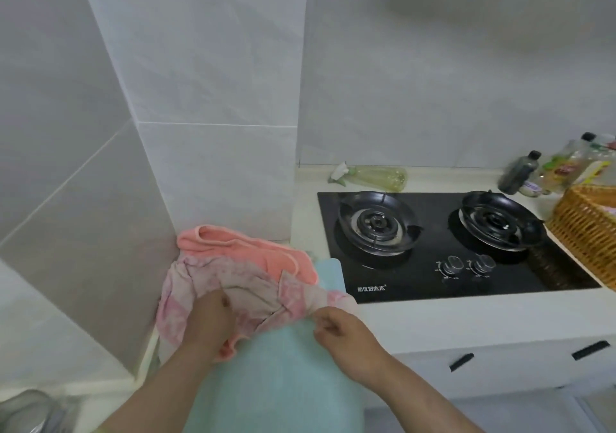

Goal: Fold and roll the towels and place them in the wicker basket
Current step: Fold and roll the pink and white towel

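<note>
Just left of the hob [383, 276], my left hand [210, 316] clutched the pink towel [240, 286], my right hand [340, 329] pinching its edge; I feared a tug could drag the teal towel [276, 382] off.

Soft even light; blurry, warped edges

Counter [433, 321]: towels [248, 254], hob [430, 266], bottles [520, 174].

What we count, kind by kind
At lower left one coral towel [233, 246], one pink patterned towel [248, 287], one teal towel [283, 382]: three; at right one wicker basket [583, 232]; mid-frame a left burner [378, 222] and right burner [496, 221], two; one spray bottle [376, 176].
</note>
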The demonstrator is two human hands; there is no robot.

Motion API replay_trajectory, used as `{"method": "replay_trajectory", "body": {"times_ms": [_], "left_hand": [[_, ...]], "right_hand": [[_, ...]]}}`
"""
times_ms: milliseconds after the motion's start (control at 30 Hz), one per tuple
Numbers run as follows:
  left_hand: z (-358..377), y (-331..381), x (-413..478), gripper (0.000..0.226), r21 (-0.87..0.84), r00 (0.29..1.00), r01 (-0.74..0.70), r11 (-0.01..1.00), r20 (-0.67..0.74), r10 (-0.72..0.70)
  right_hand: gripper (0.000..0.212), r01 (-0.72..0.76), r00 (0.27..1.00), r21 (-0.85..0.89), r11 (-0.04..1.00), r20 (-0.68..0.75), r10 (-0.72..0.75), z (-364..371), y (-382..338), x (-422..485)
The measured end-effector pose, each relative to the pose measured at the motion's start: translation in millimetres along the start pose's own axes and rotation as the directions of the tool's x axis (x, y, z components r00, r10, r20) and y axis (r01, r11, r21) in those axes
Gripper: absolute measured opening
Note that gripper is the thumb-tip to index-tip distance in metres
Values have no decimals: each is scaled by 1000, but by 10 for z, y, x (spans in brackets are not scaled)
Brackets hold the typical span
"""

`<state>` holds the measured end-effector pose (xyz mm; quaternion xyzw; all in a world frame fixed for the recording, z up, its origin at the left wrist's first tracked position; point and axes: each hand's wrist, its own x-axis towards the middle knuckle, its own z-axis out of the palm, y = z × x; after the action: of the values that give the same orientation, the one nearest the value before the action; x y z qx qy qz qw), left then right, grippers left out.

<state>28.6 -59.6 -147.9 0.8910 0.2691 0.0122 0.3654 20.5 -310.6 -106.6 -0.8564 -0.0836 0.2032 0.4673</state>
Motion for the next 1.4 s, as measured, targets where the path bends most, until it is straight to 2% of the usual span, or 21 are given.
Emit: {"method": "replay_trajectory", "body": {"times_ms": [33, 67, 133, 167, 267, 333, 467, 533, 600, 667, 767, 867, 1000, 1100, 1167, 1233, 1267, 1333, 1400], "left_hand": [[-1, 4, -23, 9, 25, 1000, 1, 1000, -12, 0], [16, -19, -22, 14, 49, 1000, -4, 999, -20, 5], [44, -90, 11, 40, 115, 1000, -20, 993, -19, 23], [56, -122, 23, 41, 122, 999, -28, 992, -33, 32], [70, -171, 21, 30, 112, 994, -59, 992, -88, 69], [49, -187, -6, 22, 43, 989, -86, 995, -121, 90], [-18, -155, -198, 13, -211, 984, -147, 966, -134, 120], [-57, -118, -371, 17, -432, 998, -66, 900, -49, 50], [-90, -162, -535, 19, -556, 997, -23, 831, 45, 57], [-139, -213, -627, 20, -566, 994, -62, 822, 39, 103], [-214, -354, -706, 38, -602, 992, -81, 794, 24, 120], [-286, -484, -789, 21, -649, 986, -112, 752, 24, 167], [-349, -685, -904, 18, -710, 957, -122, 694, 101, 271], [-394, -753, -1007, 21, -729, 936, -151, 668, 111, 334], [-430, -801, -1051, 31, -766, 929, -145, 626, 111, 352], [-437, -837, -1059, 38, -729, 912, -213, 651, 91, 401], [-424, -874, -1062, 43, -656, 905, -282, 700, 59, 421], [-380, -956, -1028, 50, -420, 885, -441, 793, -59, 461], [-337, -1038, -1003, 40, -137, 830, -550, 824, -191, 523]], "right_hand": [[17, 10, 1000, 0, 1000, 6, -10, 15, 33, -46], [18, 17, 1000, -1, 1000, 16, -17, 26, 54, -82], [21, 22, 999, 8, 1000, 31, -22, 41, 85, -132], [24, 24, 999, 15, 1000, 29, -24, 43, 96, -138], [29, 26, 1000, 28, 999, 5, -26, 58, 159, -113], [29, 38, 999, 33, 999, 1, -38, 79, 230, -92], [32, 37, 999, 67, 997, 2, -37, 163, 370, -58], [34, 54, 999, 57, 997, 0, -54, 216, 398, -34], [34, 94, 996, 21, 995, -6, -94, 290, 401, -12], [36, 139, 990, -33, 990, -29, -140, 335, 384, 15], [46, 216, 972, -151, 965, -57, -226, 480, 405, 55], [61, 294, 950, -262, 919, -26, -311, 625, 495, 110], [75, 360, 930, -418, 834, 88, -357, 817, 572, 181], [66, 371, 928, -448, 814, 141, -346, 945, 592, 150], [44, 388, 919, -494, 778, 139, -369, 1030, 637, 99], [19, 396, 909, -576, 715, 138, -392, 1077, 692, 50], [19, 394, 910, -606, 691, 153, -385, 1094, 726, 19], [40, 385, 918, -626, 678, 180, -354, 1102, 791, -49], [57, 385, 916, -648, 657, 179, -360, 1118, 811, -134]]}}
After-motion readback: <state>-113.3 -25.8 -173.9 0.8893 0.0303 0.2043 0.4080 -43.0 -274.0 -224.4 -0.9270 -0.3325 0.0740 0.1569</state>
